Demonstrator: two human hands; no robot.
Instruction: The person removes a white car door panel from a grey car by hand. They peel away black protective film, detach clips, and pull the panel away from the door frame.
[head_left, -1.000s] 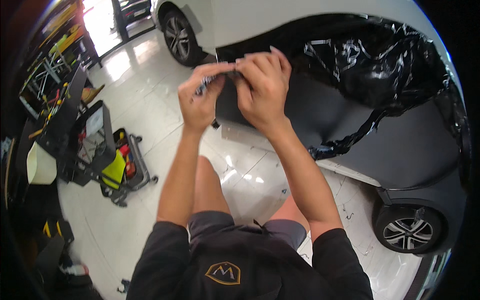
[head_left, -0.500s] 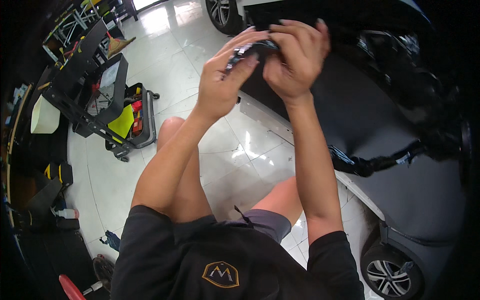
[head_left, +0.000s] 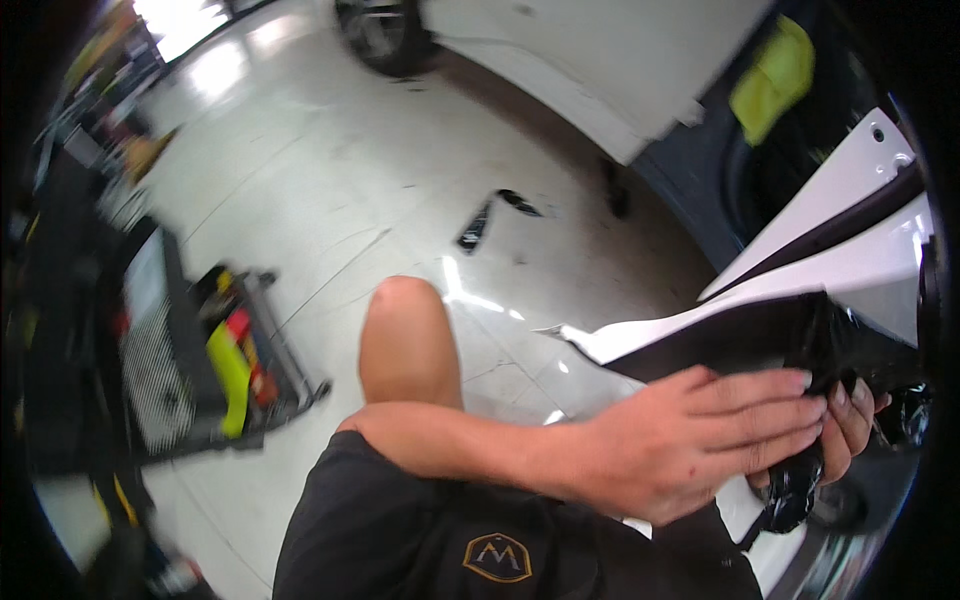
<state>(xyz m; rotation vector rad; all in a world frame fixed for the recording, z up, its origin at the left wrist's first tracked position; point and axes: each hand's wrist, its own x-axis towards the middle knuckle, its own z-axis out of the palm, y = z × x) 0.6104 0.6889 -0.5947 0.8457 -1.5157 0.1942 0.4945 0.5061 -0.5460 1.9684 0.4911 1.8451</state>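
Right grip curled round bunched black film, long axis roughly up-down in view; left grip overlies it, pinch hidden, cannot tell

Stretches left forearm rightward behind its hand, wrist nearly straight. Holds left hand back up, fingers close together, slightly bent, pointing right. Curls right hand just beyond those fingertips, partly hidden by them. Bends one knee ahead and left of left hand.

Pale glossy tiled floor; black scraps on it; dark tool cart standing left.
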